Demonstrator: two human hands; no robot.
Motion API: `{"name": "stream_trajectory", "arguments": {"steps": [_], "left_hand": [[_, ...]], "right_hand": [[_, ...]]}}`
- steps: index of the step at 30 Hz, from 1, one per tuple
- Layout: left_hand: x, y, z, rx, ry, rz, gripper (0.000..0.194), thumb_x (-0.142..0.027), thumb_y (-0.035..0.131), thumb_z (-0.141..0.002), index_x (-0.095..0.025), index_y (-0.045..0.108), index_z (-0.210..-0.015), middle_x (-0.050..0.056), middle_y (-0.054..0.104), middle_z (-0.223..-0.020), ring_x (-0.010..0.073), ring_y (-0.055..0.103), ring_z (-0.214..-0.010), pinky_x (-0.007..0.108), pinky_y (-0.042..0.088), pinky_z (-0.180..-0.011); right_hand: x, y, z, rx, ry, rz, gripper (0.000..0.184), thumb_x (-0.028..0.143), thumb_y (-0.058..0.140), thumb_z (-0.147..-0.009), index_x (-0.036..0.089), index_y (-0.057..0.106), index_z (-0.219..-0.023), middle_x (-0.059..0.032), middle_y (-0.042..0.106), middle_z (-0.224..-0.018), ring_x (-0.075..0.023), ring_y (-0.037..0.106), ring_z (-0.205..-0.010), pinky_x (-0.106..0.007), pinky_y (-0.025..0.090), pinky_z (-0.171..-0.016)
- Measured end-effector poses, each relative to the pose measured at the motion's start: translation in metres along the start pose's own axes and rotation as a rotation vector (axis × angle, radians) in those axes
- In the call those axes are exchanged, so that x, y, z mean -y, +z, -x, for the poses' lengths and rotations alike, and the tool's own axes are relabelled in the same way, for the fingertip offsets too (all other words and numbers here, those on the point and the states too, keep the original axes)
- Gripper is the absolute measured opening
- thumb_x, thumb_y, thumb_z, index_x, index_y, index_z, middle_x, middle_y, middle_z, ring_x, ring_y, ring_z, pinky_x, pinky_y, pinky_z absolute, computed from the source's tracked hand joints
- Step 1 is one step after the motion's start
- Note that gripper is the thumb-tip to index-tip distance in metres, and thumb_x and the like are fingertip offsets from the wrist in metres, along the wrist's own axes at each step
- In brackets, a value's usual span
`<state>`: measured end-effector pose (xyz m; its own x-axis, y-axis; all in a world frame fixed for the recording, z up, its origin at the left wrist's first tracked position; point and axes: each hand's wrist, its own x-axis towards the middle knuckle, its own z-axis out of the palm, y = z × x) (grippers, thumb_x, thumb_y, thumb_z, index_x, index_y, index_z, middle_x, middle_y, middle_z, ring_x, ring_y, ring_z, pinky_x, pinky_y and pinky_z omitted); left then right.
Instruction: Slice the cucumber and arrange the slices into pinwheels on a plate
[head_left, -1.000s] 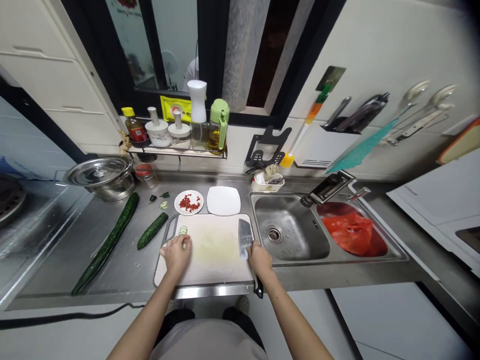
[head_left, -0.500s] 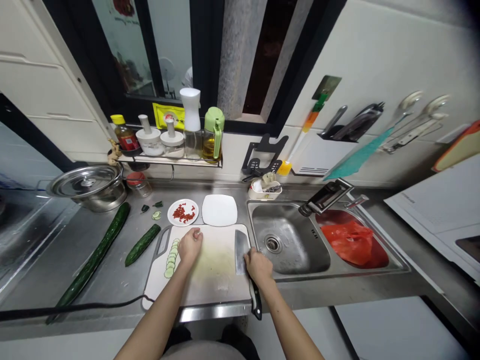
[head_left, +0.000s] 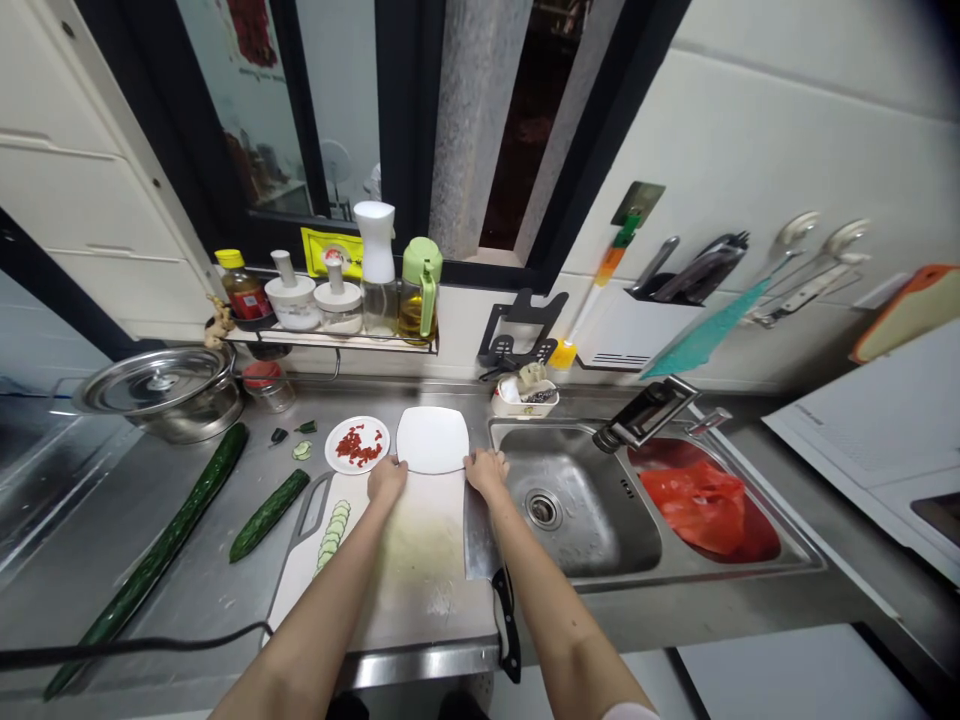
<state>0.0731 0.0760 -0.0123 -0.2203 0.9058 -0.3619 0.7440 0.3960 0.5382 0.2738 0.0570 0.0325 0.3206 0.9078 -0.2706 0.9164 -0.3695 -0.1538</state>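
Note:
A white square plate (head_left: 432,440) lies behind the cutting board (head_left: 420,600). At its front left corner is my left hand (head_left: 388,482), thumb and fingers closed on the edge. My right hand (head_left: 487,472) grips the front right corner in the same way. Under my right forearm, the cleaver (head_left: 480,540) rests on the board's right side, its black handle over the front edge. Cucumber slices (head_left: 334,535) form a row on the board's left, partly behind my left forearm. A round plate (head_left: 358,445) with chopped red pieces stands left of the square one.
A cut cucumber (head_left: 268,515) and a long whole one (head_left: 157,560) lie on the left counter, near a lidded steel pot (head_left: 161,390). To the right is the sink (head_left: 577,510) with a faucet (head_left: 645,410) and a red bag (head_left: 697,505). A condiment shelf (head_left: 337,342) hangs behind.
My right hand has left the cleaver beside the board and moved up to the square plate. My left hand has moved forward from the cucumber slices to the plate's other corner.

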Motion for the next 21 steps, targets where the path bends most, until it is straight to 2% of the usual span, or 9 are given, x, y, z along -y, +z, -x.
{"name": "stream_trajectory", "arguments": {"steps": [6, 12, 17, 21], "left_hand": [[0.0, 0.004, -0.005, -0.014, 0.003, -0.008, 0.019, -0.029, 0.05, -0.079, -0.022, 0.068, -0.083, 0.011, 0.073, -0.094, 0.0266, 0.067, -0.089, 0.034, 0.045, -0.076], [-0.005, 0.002, -0.002, -0.046, 0.03, 0.032, 0.017, -0.026, 0.05, -0.08, -0.02, 0.066, -0.082, 0.01, 0.073, -0.089, 0.0238, 0.067, -0.085, 0.03, 0.044, -0.073], [-0.002, -0.003, 0.013, -0.06, 0.088, 0.104, 0.018, -0.028, 0.048, -0.082, -0.02, 0.064, -0.084, 0.004, 0.071, -0.077, 0.0186, 0.065, -0.077, 0.026, 0.041, -0.068], [0.017, -0.005, 0.043, -0.076, 0.129, 0.26, 0.02, -0.034, 0.049, -0.081, -0.02, 0.062, -0.08, 0.0, 0.066, -0.064, 0.016, 0.06, -0.064, 0.024, 0.038, -0.06]], "right_hand": [[0.004, 0.015, -0.017, 0.029, 0.06, -0.084, 0.04, 0.043, 0.044, -0.092, 0.017, 0.07, -0.107, -0.016, 0.056, -0.125, -0.0333, 0.04, -0.125, -0.045, 0.03, -0.1], [0.003, 0.02, -0.022, 0.008, 0.089, -0.147, 0.035, 0.039, 0.048, -0.09, 0.015, 0.07, -0.102, -0.0165, 0.053, -0.126, -0.0339, 0.04, -0.123, -0.047, 0.029, -0.1], [-0.007, 0.017, -0.008, -0.056, 0.09, -0.243, 0.03, 0.04, 0.049, -0.088, 0.018, 0.068, -0.096, -0.0128, 0.055, -0.12, -0.0315, 0.044, -0.117, -0.044, 0.032, -0.096], [-0.022, 0.021, 0.019, -0.192, 0.024, -0.405, 0.025, 0.04, 0.054, -0.081, 0.017, 0.064, -0.083, -0.0121, 0.06, -0.104, -0.0287, 0.05, -0.105, -0.038, 0.037, -0.088]]}}
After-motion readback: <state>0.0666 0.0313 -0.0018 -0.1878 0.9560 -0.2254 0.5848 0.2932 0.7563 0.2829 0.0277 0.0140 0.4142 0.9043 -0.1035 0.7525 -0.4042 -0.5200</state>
